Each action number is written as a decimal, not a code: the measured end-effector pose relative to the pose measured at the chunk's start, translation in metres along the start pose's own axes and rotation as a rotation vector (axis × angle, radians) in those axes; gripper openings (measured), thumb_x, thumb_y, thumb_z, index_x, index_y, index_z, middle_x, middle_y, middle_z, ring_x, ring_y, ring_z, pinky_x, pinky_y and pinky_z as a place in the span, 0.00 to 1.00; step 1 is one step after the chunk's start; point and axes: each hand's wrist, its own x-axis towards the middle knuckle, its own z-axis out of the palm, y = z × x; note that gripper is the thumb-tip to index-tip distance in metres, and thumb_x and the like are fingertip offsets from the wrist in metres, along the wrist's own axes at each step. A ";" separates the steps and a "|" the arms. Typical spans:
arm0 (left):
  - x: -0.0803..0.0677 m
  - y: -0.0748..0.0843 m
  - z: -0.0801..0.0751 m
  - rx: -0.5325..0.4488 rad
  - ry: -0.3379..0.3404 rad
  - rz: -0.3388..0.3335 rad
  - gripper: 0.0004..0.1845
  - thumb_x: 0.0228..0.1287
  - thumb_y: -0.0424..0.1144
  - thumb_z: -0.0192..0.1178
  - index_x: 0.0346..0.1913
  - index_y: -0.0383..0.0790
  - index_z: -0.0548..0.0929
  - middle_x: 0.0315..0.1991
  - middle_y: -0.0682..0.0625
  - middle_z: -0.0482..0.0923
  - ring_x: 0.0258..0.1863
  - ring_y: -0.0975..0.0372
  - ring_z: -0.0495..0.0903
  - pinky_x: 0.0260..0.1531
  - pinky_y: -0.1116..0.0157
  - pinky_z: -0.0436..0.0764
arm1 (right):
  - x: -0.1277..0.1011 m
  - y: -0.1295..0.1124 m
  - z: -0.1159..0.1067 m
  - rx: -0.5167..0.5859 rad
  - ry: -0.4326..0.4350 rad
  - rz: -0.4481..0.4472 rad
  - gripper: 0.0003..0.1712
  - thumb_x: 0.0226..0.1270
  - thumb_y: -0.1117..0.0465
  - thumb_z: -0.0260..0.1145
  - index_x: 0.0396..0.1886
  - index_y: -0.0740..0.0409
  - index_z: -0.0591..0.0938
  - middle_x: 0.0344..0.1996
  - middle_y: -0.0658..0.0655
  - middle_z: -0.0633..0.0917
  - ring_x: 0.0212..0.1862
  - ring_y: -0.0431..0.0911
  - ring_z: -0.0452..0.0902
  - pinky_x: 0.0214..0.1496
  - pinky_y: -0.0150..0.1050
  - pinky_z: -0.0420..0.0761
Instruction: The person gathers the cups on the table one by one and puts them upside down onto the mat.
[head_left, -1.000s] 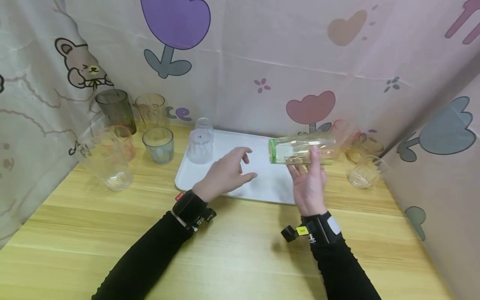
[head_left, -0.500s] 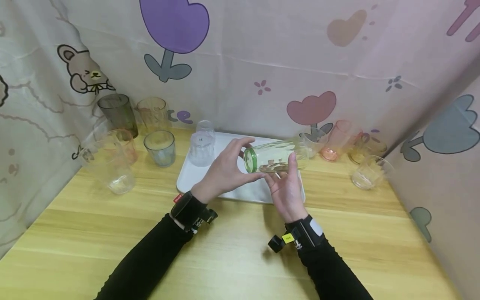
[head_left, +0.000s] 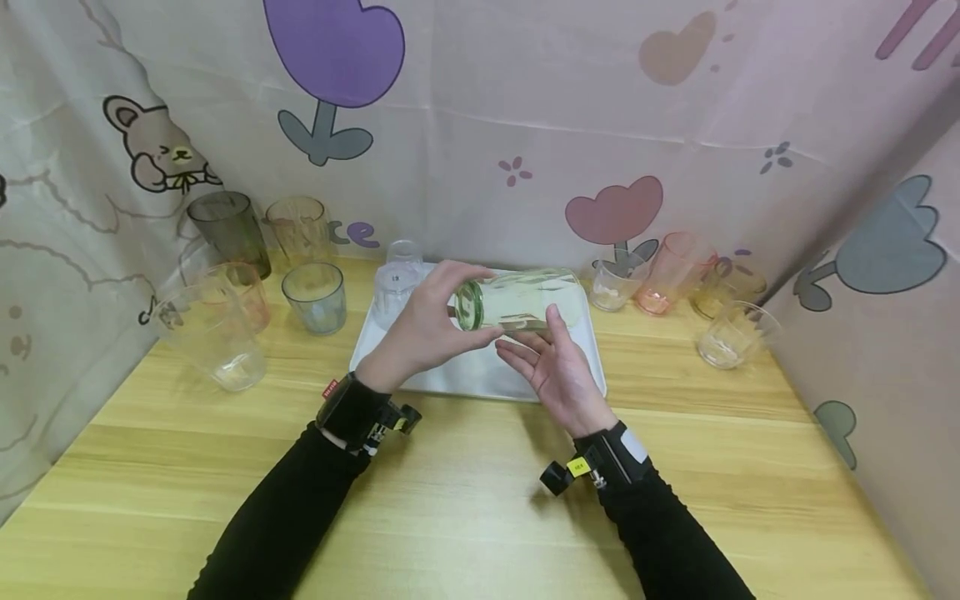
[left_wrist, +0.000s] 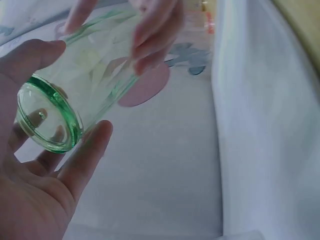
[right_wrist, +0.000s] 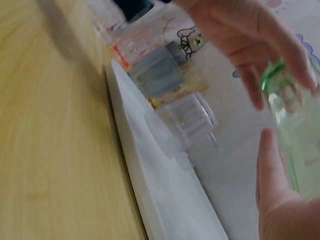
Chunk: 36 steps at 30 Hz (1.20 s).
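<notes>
Left hand gripping the thick end of a green glass, sideways above the white tray | right hand beneath it, fingers extended, thumb at its side, firmness untellable | clear glass on tray's left end; bluish glass left of tray; pink glass right

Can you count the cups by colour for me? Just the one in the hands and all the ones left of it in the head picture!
Green cup: 1
Clear cups: 3
Dark grey cup: 1
Amber cup: 1
Blue-grey cup: 1
Pinkish-orange cup: 1
Total: 8
</notes>
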 end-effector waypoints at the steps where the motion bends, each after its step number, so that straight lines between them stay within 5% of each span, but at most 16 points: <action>1: 0.000 0.001 -0.003 0.001 0.009 -0.004 0.38 0.53 0.41 0.81 0.67 0.41 0.77 0.63 0.46 0.76 0.64 0.55 0.73 0.65 0.54 0.75 | 0.000 -0.001 -0.001 -0.034 -0.011 -0.008 0.42 0.79 0.34 0.53 0.75 0.58 0.54 0.67 0.73 0.69 0.54 0.52 0.84 0.68 0.44 0.79; 9: 0.002 0.008 -0.030 0.003 0.108 0.010 0.38 0.51 0.39 0.82 0.67 0.41 0.78 0.63 0.43 0.75 0.62 0.54 0.73 0.58 0.51 0.79 | 0.002 -0.017 -0.017 -0.293 0.004 -0.124 0.38 0.83 0.42 0.53 0.72 0.71 0.65 0.65 0.76 0.74 0.51 0.49 0.87 0.61 0.44 0.84; 14: 0.001 0.012 -0.050 -0.034 0.171 -0.002 0.39 0.51 0.36 0.81 0.68 0.41 0.77 0.63 0.43 0.74 0.62 0.55 0.73 0.57 0.47 0.82 | 0.003 -0.037 -0.036 -0.535 0.052 -0.116 0.33 0.82 0.49 0.59 0.71 0.72 0.69 0.62 0.71 0.79 0.51 0.48 0.87 0.58 0.41 0.85; 19: -0.001 0.012 -0.065 -0.013 0.216 -0.038 0.42 0.53 0.36 0.80 0.72 0.41 0.75 0.64 0.43 0.75 0.62 0.56 0.73 0.58 0.51 0.81 | -0.001 -0.055 -0.058 -0.905 0.079 -0.078 0.35 0.79 0.48 0.62 0.71 0.70 0.71 0.63 0.70 0.79 0.52 0.52 0.86 0.57 0.39 0.85; 23: -0.002 0.011 -0.073 -0.022 0.225 -0.085 0.43 0.54 0.34 0.79 0.73 0.36 0.71 0.63 0.43 0.77 0.60 0.55 0.77 0.59 0.54 0.81 | -0.003 -0.062 -0.071 -1.307 0.139 -0.103 0.35 0.78 0.47 0.63 0.70 0.70 0.74 0.60 0.70 0.81 0.54 0.61 0.85 0.56 0.49 0.85; 26: -0.002 0.010 -0.077 -0.018 0.221 -0.108 0.43 0.55 0.34 0.79 0.72 0.33 0.69 0.62 0.41 0.78 0.59 0.53 0.79 0.61 0.54 0.80 | -0.003 -0.063 -0.078 -1.496 0.162 -0.104 0.33 0.76 0.50 0.64 0.68 0.72 0.74 0.59 0.71 0.82 0.55 0.63 0.84 0.56 0.56 0.83; 32: -0.005 0.006 -0.087 0.031 0.195 -0.144 0.41 0.55 0.35 0.78 0.70 0.32 0.70 0.60 0.41 0.79 0.54 0.52 0.77 0.53 0.56 0.77 | 0.000 -0.058 -0.083 -1.611 0.122 0.001 0.32 0.72 0.59 0.68 0.67 0.75 0.74 0.55 0.72 0.83 0.51 0.60 0.81 0.52 0.53 0.83; 36: -0.007 0.005 -0.096 0.045 0.138 -0.226 0.41 0.57 0.39 0.78 0.71 0.35 0.69 0.60 0.42 0.78 0.54 0.52 0.76 0.52 0.55 0.77 | 0.002 -0.055 -0.086 -1.640 0.138 -0.003 0.31 0.68 0.65 0.69 0.66 0.78 0.74 0.50 0.72 0.82 0.47 0.59 0.78 0.49 0.52 0.81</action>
